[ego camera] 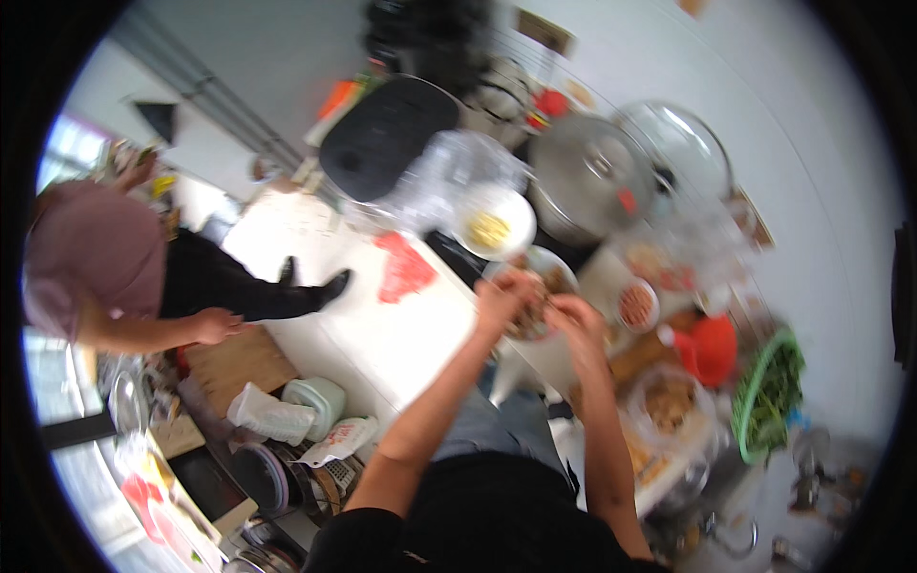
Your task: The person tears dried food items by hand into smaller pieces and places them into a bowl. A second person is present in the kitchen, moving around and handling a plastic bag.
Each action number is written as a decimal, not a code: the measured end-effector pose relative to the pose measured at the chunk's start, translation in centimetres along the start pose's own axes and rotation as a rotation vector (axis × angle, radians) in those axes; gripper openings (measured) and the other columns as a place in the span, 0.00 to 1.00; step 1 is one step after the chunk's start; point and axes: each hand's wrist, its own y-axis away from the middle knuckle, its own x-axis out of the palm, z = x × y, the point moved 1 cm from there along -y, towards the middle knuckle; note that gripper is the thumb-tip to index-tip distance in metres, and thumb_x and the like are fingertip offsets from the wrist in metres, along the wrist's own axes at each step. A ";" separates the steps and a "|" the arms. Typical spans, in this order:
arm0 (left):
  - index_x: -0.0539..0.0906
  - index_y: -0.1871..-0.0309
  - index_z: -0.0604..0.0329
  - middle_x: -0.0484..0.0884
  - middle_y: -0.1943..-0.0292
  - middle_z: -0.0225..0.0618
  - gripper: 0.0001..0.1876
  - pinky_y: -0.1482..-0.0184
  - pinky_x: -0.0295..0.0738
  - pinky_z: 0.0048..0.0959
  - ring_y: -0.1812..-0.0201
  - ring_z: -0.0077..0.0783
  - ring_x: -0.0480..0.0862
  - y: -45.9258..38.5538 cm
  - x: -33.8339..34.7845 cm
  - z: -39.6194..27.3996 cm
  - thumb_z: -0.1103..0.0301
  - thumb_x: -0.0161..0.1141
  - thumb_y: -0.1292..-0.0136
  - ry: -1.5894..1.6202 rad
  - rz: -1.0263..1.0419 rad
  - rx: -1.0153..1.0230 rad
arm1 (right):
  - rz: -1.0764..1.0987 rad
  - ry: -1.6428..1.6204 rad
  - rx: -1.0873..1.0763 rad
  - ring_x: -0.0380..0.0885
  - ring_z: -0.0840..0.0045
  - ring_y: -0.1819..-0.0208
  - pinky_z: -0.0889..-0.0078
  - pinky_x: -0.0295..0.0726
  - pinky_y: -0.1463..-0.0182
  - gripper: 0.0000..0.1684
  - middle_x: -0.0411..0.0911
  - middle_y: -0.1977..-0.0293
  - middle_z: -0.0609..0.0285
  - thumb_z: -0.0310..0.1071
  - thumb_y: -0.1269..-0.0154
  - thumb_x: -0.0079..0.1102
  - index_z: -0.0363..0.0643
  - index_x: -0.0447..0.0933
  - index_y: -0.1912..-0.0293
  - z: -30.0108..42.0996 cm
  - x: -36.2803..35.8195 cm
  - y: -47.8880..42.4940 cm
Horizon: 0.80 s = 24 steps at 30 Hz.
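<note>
In front of me both hands are over a white bowl (566, 259) that holds brownish food pieces (555, 278). My left hand (501, 301) has its fingers bent around a small brownish piece of food. The fingertips of my right hand (579, 319) pinch at the same piece from the other side. Blur hides the exact kind of food. Just beyond the bowl is a white bowl (512, 245) with pale yellow strips (488, 230). To the right stands a small white bowl of pinkish food (636, 306).
A lidded steel pot (591, 179), glass lid (677, 143) and dark electric pan (390, 136) stand behind. At right are a red plastic container (709, 351), a bagged brown food (670, 402) and a green basket of leafy greens (770, 401). Another person (100, 251) stands left; a red bag (402, 266) lies on the floor.
</note>
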 end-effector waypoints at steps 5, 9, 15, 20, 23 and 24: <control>0.85 0.66 0.62 0.84 0.74 0.29 0.07 0.68 0.77 0.21 0.72 0.18 0.81 0.3 0.0 2.7 0.68 0.67 0.41 -0.061 0.075 -0.009 | -0.108 -0.142 0.001 0.79 0.79 0.65 0.78 0.79 0.59 0.13 0.81 0.65 0.60 0.25 0.40 0.65 0.35 0.80 0.55 -0.2 0.3 0.4; 0.79 0.50 0.66 0.85 0.60 0.34 0.11 0.56 0.79 0.21 0.60 0.22 0.84 1.3 0.4 2.3 0.75 0.62 0.36 0.010 0.205 0.001 | -0.144 -0.196 0.067 0.79 0.78 0.67 0.78 0.78 0.62 0.11 0.79 0.64 0.60 0.24 0.39 0.64 0.35 0.78 0.55 -0.6 -0.4 0.0; 0.81 0.57 0.65 0.85 0.66 0.31 0.08 0.62 0.77 0.18 0.65 0.18 0.83 1.9 0.9 1.1 0.73 0.65 0.37 -0.128 0.124 0.065 | -0.138 -0.295 0.092 0.79 0.78 0.67 0.78 0.80 0.61 0.11 0.79 0.65 0.61 0.26 0.37 0.63 0.36 0.76 0.55 -0.3 0.0 0.0; 0.82 0.61 0.63 0.85 0.69 0.29 0.07 0.66 0.76 0.18 0.69 0.16 0.81 2.6 1.2 0.5 0.70 0.67 0.37 -0.238 0.071 0.049 | -0.121 -0.309 0.072 0.79 0.80 0.67 0.78 0.82 0.62 0.11 0.79 0.63 0.62 0.26 0.38 0.64 0.36 0.77 0.55 0.6 1.0 1.0; 0.81 0.60 0.63 0.84 0.68 0.29 0.08 0.64 0.76 0.18 0.68 0.17 0.82 2.7 1.3 1.3 0.70 0.67 0.37 -0.141 0.094 0.040 | -0.108 -0.299 0.057 0.79 0.80 0.66 0.78 0.82 0.61 0.11 0.79 0.64 0.62 0.24 0.38 0.64 0.36 0.77 0.56 -0.1 0.3 0.8; 0.81 0.59 0.64 0.84 0.68 0.29 0.08 0.64 0.77 0.18 0.67 0.17 0.82 2.7 1.3 1.9 0.71 0.66 0.38 -0.152 0.084 0.052 | -0.117 -0.304 0.066 0.79 0.80 0.66 0.78 0.82 0.61 0.11 0.79 0.64 0.62 0.24 0.38 0.64 0.36 0.77 0.56 0.0 0.0 0.9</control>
